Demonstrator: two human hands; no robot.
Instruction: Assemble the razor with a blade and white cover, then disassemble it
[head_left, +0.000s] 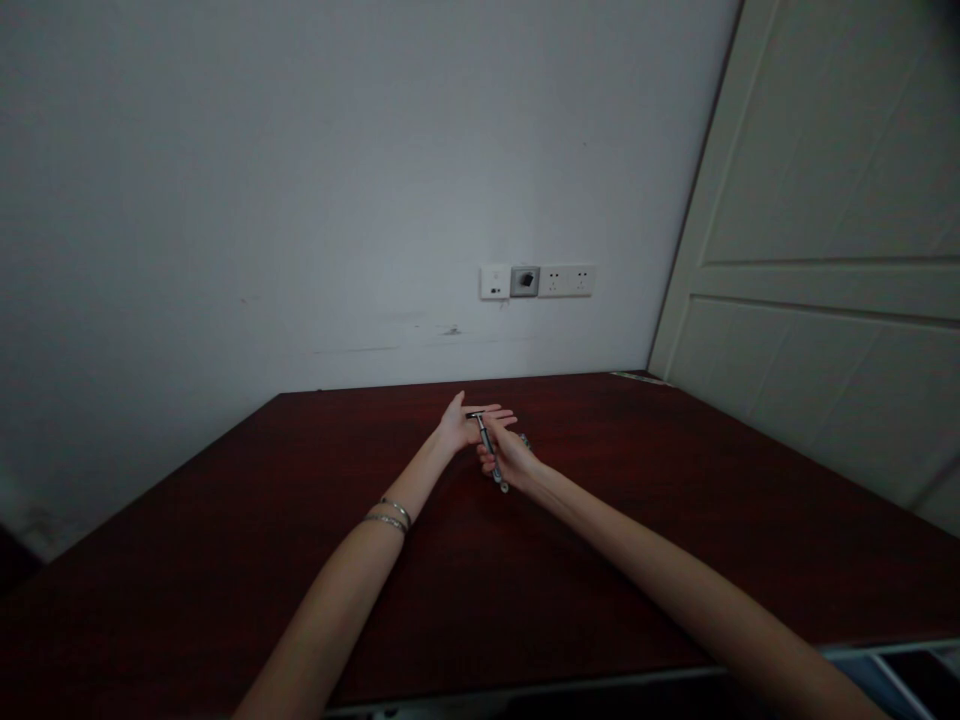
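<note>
My right hand (512,458) is closed around the handle of a slim metallic razor (486,437). The razor's narrow T-shaped head points away from me, over the palm of my left hand (459,424); whether it touches the skin is hard to tell. That left hand lies palm up with its fingers stretched to the right, and it grips nothing. Two silver bracelets (388,518) circle my left forearm. A ring-like shiny piece shows at the right hand's knuckles, and the handle's rounded end sticks out below the fist.
Both hands are above a dark red wooden table (225,520) whose far edge meets a white wall. On that wall sit a row of sockets and switches (537,282). A pale panelled door (825,270) stands along the right side.
</note>
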